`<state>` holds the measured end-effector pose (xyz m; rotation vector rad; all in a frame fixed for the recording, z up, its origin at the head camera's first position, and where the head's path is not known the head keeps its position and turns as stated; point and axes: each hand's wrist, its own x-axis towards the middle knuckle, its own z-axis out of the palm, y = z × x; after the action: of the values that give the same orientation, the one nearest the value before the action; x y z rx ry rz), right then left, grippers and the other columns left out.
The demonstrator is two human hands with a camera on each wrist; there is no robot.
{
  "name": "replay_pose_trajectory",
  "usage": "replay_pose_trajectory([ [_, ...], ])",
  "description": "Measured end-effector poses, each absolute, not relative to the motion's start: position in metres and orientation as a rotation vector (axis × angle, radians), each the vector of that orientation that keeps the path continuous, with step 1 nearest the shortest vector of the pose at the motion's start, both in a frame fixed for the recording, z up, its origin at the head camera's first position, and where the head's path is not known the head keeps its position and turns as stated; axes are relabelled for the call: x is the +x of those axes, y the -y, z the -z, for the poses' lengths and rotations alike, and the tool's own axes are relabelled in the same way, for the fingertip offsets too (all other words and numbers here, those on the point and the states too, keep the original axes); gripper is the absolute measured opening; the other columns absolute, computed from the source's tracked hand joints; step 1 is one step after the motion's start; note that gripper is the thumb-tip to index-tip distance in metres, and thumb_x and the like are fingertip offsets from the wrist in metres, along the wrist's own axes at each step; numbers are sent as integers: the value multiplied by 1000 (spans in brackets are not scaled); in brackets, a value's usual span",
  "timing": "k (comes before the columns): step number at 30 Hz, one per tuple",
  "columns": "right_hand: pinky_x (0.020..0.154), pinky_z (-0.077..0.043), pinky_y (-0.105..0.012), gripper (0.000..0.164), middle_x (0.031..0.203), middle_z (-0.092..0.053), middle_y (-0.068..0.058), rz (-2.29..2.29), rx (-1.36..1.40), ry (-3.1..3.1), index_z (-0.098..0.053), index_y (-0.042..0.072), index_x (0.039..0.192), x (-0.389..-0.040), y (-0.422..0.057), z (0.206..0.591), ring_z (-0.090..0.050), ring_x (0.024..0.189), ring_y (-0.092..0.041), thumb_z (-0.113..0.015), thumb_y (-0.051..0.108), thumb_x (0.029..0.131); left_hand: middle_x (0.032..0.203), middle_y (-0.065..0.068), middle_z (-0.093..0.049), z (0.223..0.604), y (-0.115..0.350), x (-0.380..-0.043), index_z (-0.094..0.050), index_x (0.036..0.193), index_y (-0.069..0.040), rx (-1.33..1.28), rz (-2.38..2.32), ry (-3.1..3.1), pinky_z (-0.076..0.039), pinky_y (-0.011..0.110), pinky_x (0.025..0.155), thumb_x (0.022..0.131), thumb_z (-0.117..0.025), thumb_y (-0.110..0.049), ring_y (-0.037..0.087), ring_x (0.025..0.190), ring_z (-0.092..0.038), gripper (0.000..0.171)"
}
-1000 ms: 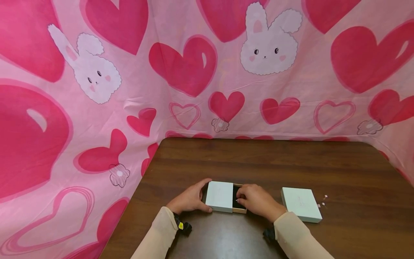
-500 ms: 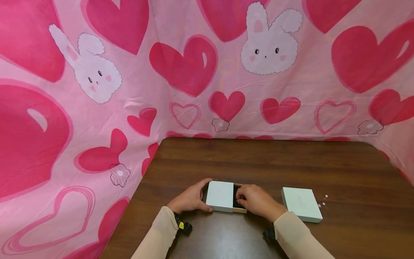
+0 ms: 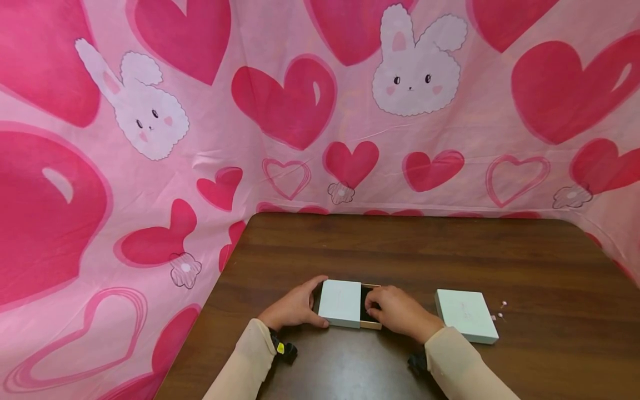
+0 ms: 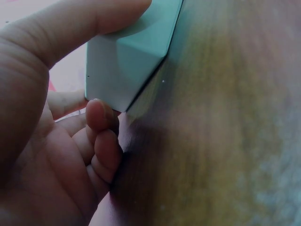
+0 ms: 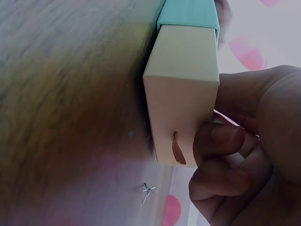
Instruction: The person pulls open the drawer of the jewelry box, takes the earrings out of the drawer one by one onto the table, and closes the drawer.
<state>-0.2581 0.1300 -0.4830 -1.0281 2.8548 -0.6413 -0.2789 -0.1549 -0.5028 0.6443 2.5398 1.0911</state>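
A pale mint box sleeve lies on the table, with its beige drawer slid partly out to the right. Dark lining shows inside the drawer, and a small brown ribbon tab hangs from its end. My left hand grips the sleeve's left end between thumb and fingers. My right hand is at the pulled-out part, thumb and forefinger dipping into the drawer and the other fingers curled by its end. In the right wrist view the thumb and forefinger tips are hidden, so anything between them does not show.
A second mint box lies to the right, behind the right wrist. Beside it sit small whitish pieces; the right wrist view shows a tiny silver star-like piece. A pink heart-print cloth hangs around the brown table.
Both hands stay in place around the box. A tiny light speck at the right fingertips, visible a second ago, is hard to make out now.
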Motion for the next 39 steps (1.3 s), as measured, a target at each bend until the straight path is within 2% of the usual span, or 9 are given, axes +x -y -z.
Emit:
replay_pose_trajectory([
  [9, 62, -44, -28, 12, 77, -55, 17, 728, -1011, -2800, -66, 21, 84, -260, -131, 484, -48, 66, -3, -72, 12, 89, 128, -6, -47, 504, 155, -280, -35, 148, -20, 661, -1112, -2533, -43, 37, 94, 66, -90, -35, 16, 107, -48, 100],
  [18, 63, -45, -28, 5, 81, -59, 16, 765, -990, -2765, -68, 16, 87, -260, -131, 484, -50, 67, -2, -72, 14, 89, 125, -6, -48, 505, 156, -280, -35, 147, -20, 664, -1103, -2538, -44, 36, 90, 66, -90, -36, 17, 104, -48, 100],
  [21, 66, -48, -30, 2, 84, -61, 14, 757, -1002, -2771, -70, 15, 89, -259, -132, 483, -54, 72, -4, -71, 13, 89, 126, -6, -48, 506, 156, -281, -35, 147, -20, 660, -1105, -2537, -44, 36, 91, 66, -90, -36, 16, 104, -48, 100],
  [27, 75, -51, -34, 10, 93, -65, 9, 771, -983, -2796, -73, 17, 95, -259, -133, 481, -58, 83, -9, -69, 9, 90, 125, -6, -48, 507, 156, -281, -35, 147, -19, 667, -1112, -2532, -43, 36, 92, 65, -91, -36, 16, 105, -48, 101],
  [33, 71, -50, -31, 8, 91, -64, 12, 894, -877, -2784, -71, 20, 95, -260, -137, 481, -56, 79, -6, -68, 13, 92, 122, -8, -49, 505, 156, -280, -37, 144, -24, 677, -1132, -2518, -44, 35, 90, 65, -91, -34, 15, 104, -49, 96],
  [39, 66, -49, -28, 6, 86, -64, 11, 1036, -832, -2726, -71, 16, 96, -261, -141, 481, -57, 76, -8, -66, 13, 94, 123, -8, -49, 504, 156, -279, -37, 144, -25, 686, -1143, -2512, -43, 38, 93, 66, -90, -34, 15, 106, -49, 95],
])
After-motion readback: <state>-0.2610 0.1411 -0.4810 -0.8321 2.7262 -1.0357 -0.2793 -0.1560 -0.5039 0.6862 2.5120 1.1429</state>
